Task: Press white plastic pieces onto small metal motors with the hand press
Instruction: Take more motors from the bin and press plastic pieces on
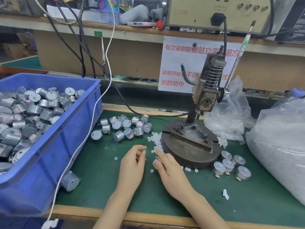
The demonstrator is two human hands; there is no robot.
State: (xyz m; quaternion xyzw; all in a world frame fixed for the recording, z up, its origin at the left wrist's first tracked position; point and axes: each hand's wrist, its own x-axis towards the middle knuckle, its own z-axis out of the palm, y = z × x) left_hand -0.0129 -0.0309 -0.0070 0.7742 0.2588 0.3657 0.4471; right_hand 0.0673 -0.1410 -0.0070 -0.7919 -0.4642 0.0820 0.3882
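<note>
Left of the hand press (189, 152), blue bin (77, 129) heaped with metal motors (24, 113). White plastic pieces (156, 138) loose against its base, more in clear bag (280, 138) right of it. In front, left hand (132, 164) and right hand (170, 169) half-curled, grip unclear.

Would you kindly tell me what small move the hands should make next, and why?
Probably the left hand should pinch one white piece from the pile and seat it on the motor that the right hand seems to grip, since the press fixture holds nothing and both hands sit beside the pile.
</note>
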